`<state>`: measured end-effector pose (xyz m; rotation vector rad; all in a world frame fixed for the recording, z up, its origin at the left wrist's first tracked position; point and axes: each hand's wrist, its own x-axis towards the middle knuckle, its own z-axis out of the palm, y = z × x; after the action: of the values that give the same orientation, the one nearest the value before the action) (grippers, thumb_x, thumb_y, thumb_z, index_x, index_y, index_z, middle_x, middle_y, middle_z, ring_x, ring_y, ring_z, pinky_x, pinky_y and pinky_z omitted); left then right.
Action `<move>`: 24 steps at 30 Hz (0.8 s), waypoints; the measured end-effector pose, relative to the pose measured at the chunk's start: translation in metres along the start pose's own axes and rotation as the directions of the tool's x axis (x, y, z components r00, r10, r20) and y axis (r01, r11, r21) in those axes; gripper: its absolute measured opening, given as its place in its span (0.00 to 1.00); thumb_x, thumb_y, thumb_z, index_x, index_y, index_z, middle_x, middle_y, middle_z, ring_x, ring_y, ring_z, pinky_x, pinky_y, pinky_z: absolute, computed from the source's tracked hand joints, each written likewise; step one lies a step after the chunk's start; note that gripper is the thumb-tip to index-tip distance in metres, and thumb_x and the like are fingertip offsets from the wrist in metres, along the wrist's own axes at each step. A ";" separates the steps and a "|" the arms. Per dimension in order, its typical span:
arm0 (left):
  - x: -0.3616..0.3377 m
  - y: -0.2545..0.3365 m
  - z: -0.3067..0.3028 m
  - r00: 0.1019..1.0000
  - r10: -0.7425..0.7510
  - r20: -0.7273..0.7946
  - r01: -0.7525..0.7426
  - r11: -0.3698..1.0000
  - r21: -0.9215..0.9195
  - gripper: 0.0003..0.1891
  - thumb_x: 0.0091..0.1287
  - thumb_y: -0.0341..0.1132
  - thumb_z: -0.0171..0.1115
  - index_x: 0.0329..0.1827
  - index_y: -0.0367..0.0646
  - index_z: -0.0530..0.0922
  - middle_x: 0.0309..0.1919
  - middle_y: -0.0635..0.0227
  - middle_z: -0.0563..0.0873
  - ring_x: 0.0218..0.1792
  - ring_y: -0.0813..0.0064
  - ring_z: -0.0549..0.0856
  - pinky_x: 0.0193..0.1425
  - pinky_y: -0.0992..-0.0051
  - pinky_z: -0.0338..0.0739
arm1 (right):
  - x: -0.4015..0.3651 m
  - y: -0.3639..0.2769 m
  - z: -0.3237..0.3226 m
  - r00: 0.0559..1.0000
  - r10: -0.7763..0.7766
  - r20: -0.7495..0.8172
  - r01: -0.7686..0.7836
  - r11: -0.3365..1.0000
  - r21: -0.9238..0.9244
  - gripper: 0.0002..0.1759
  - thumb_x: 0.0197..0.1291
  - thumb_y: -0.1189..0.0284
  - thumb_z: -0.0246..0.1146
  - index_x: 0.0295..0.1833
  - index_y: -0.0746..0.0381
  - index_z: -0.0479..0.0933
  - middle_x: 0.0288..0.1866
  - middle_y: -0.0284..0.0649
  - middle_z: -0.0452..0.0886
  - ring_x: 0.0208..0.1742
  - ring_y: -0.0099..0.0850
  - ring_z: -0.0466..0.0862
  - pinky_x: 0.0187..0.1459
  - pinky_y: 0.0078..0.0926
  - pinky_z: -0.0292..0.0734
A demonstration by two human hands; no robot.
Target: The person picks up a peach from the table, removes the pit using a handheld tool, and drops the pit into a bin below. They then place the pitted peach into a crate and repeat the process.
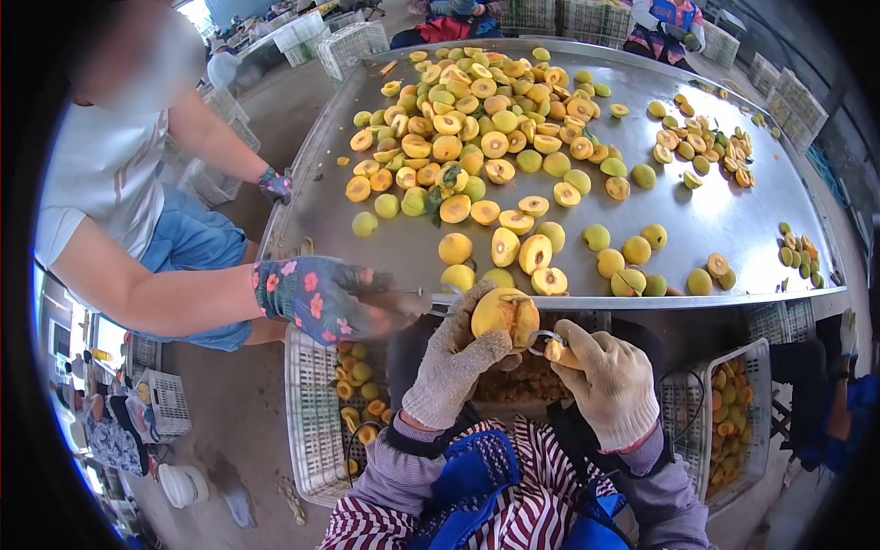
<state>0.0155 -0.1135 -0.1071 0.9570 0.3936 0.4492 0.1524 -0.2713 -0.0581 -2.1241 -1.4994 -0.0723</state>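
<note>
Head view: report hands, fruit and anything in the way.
Left hand gripping fruit, cut flesh showing. Right hand gripping ring tool, ring at the fruit's edge. Possible obstruction: co-worker's gloved hand, close to left hand.

Yellow fruit [498, 314] (cut open), ring-tipped tool [560, 354] at edge.

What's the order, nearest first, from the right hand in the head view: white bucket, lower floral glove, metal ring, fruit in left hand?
1. Metal ring: at the right hand
2. Fruit: just left, in the left hand
3. Lower floral glove: further left, on a co-worker
4. White bucket: far lower left
</note>
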 end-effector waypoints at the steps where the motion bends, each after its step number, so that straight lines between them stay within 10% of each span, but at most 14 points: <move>1: 0.001 -0.001 0.001 1.000 -0.006 0.011 0.006 1.000 -0.005 0.39 0.69 0.38 0.70 0.80 0.42 0.61 0.68 0.58 0.77 0.63 0.66 0.82 0.59 0.69 0.85 | -0.001 0.000 -0.001 1.000 -0.007 -0.012 0.007 1.000 0.018 0.19 0.64 0.65 0.69 0.58 0.57 0.76 0.31 0.38 0.81 0.33 0.39 0.85 0.36 0.37 0.81; 24: -0.018 -0.014 0.007 0.991 -0.132 0.019 0.133 0.991 -0.025 0.36 0.71 0.35 0.70 0.78 0.40 0.62 0.66 0.62 0.78 0.62 0.71 0.82 0.61 0.70 0.84 | -0.016 0.010 0.003 0.998 -0.060 0.031 0.063 0.990 -0.130 0.21 0.63 0.63 0.69 0.59 0.56 0.77 0.30 0.34 0.82 0.33 0.33 0.86 0.35 0.33 0.81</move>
<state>0.0065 -0.1346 -0.1133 0.9030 0.4324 0.3245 0.1546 -0.2860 -0.0702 -2.1885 -1.6160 -0.1688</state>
